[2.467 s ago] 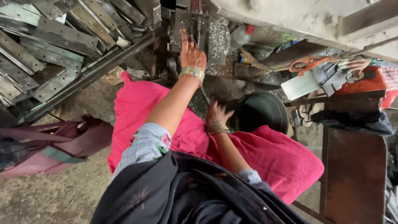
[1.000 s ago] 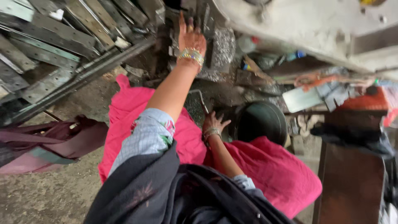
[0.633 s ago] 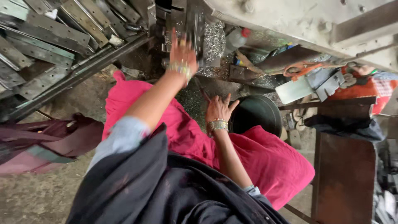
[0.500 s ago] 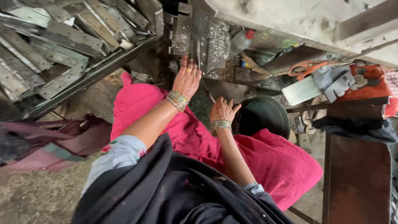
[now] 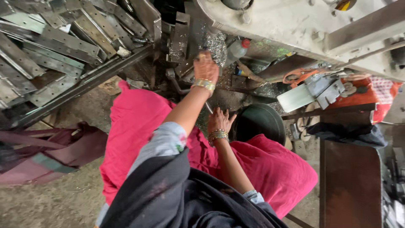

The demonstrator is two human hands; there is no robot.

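Left grip point(image 5: 206, 67) higher (machine-side) now

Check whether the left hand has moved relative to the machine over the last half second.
Yes. The left hand has gone from near the pink lap up to the machine's metal block, under the shavings.

A clear bottle point(image 5: 237, 48) with a red cap stands under the machine; an orange-red bag point(image 5: 368, 93) lies at right.
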